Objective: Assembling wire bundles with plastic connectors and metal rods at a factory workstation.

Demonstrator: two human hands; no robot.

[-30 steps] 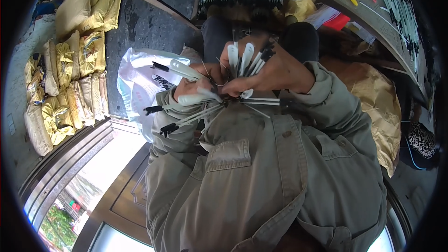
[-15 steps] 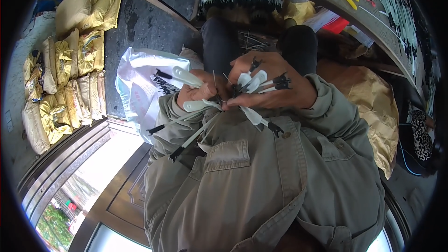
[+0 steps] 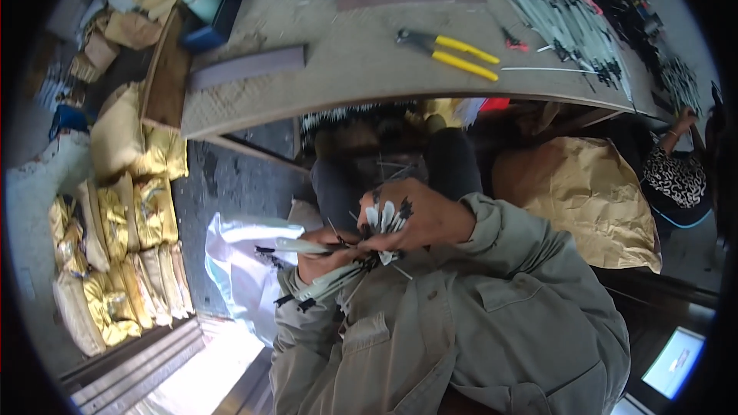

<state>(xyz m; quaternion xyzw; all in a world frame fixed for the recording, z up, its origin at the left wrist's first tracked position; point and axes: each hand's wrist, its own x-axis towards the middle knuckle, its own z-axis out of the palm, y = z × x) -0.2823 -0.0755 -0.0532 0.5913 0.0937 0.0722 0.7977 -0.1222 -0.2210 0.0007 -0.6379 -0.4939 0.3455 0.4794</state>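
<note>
Close against my jacket, both hands are closed around a bundle of thin pale sticks (image 3: 327,286) with forked black tips. Some sticks carry flat white spoon-shaped ends. My left hand (image 3: 314,265) grips the bundle on its left side, and several sticks fan out past the wrist. Curled over the other side, my right hand (image 3: 430,219) has white ends and black tips poking up between thumb and fingers. A thin dark wire (image 3: 335,229) rises between the two hands. Where the fingertips meet, the sticks hide most of the wire.
Ahead stands a worktable (image 3: 261,115) with yellow-handled pincers (image 3: 453,56) and a pile of pale sticks (image 3: 565,19). A white plastic bag (image 3: 246,261) lies left, a brown paper sack (image 3: 576,200) right. Stacked yellow packages (image 3: 115,261) line the left. Another person (image 3: 676,173) sits far right.
The view has tilted up, bringing more of the tabletop in. My hands stay together on the bundle. The sticks around the left hand now lie closer together.
</note>
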